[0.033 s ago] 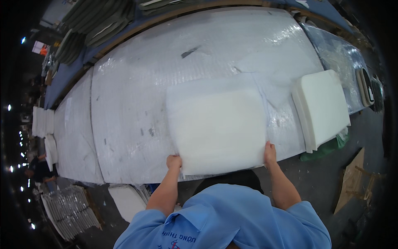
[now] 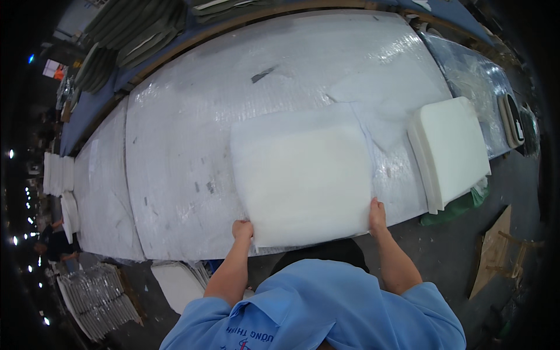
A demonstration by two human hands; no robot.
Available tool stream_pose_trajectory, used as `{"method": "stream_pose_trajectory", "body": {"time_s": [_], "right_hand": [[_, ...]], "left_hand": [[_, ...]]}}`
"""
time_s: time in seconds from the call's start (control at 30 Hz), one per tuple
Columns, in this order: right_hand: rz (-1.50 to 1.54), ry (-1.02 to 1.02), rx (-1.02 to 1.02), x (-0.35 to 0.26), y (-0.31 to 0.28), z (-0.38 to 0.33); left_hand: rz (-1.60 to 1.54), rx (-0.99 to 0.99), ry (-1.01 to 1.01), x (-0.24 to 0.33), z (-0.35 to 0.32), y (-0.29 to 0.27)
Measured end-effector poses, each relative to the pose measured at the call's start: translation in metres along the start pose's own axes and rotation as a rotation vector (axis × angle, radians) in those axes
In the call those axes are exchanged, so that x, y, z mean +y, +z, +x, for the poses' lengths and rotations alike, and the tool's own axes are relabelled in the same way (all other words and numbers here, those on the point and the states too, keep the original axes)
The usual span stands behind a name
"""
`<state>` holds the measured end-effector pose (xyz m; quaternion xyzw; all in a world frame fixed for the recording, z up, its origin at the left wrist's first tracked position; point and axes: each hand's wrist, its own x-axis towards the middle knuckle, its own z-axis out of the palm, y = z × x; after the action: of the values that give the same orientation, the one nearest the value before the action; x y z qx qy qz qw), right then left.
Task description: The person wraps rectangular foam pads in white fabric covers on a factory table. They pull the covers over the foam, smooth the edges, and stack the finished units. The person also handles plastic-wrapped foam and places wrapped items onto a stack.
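Observation:
In front of me a cream cushion pad (image 2: 306,181) lies flat on the plastic-covered table (image 2: 181,146). A thin, whitish, translucent sheet (image 2: 244,131) shows around its far and side edges; whether it wraps the pad or lies under it I cannot tell. My left hand (image 2: 242,229) is closed at the pad's near left corner, gripping the sheet's edge. At the near right corner my right hand (image 2: 377,216) is closed on the sheet's right edge. The fingertips of both hands are partly hidden.
Thick white cushion pads (image 2: 452,151) are stacked at the table's right end, above a green bag (image 2: 449,216). Grey-green cushions (image 2: 140,29) pile up at the far left. Wrapped panels (image 2: 99,300) stand on the floor at left. Another person (image 2: 57,242) is at the far left.

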<state>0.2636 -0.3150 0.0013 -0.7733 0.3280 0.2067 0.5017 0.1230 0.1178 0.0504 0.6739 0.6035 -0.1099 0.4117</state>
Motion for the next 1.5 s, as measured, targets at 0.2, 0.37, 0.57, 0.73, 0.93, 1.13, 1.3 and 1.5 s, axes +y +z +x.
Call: {"method": "stream_pose_trajectory", "body": {"time_s": [0.2, 0.37, 0.57, 0.73, 0.93, 1.13, 1.3, 1.5], "right_hand": [[0.25, 0.235, -0.314, -0.012, -0.004, -0.004], [0.229, 0.25, -0.379, -0.023, -0.004, -0.004], [0.382, 0.259, -0.496, -0.037, -0.005, -0.012], [0.482, 0.251, -0.518, -0.034, -0.005, -0.016], [-0.122, 0.19, 0.013, -0.011, 0.012, -0.005], [-0.858, -0.158, 0.091, -0.052, -0.004, -0.016], [-0.387, -0.406, 0.072, -0.076, -0.021, 0.023], [0.095, -0.26, -0.121, -0.112, 0.016, 0.045]], "left_hand": [[-0.43, -0.271, -0.079, -0.025, -0.008, -0.004], [-0.695, -0.489, -0.204, -0.017, -0.009, -0.002], [-0.826, -0.619, -0.164, -0.012, -0.026, 0.001], [-0.891, -0.683, -0.204, -0.015, -0.031, -0.008], [-0.75, -0.568, -0.17, -0.011, -0.022, 0.012], [0.72, 0.007, 0.322, -0.009, -0.01, -0.009], [0.542, -0.033, 0.412, 0.005, 0.012, -0.039], [-0.429, -0.308, 0.014, 0.057, 0.03, -0.035]]}}
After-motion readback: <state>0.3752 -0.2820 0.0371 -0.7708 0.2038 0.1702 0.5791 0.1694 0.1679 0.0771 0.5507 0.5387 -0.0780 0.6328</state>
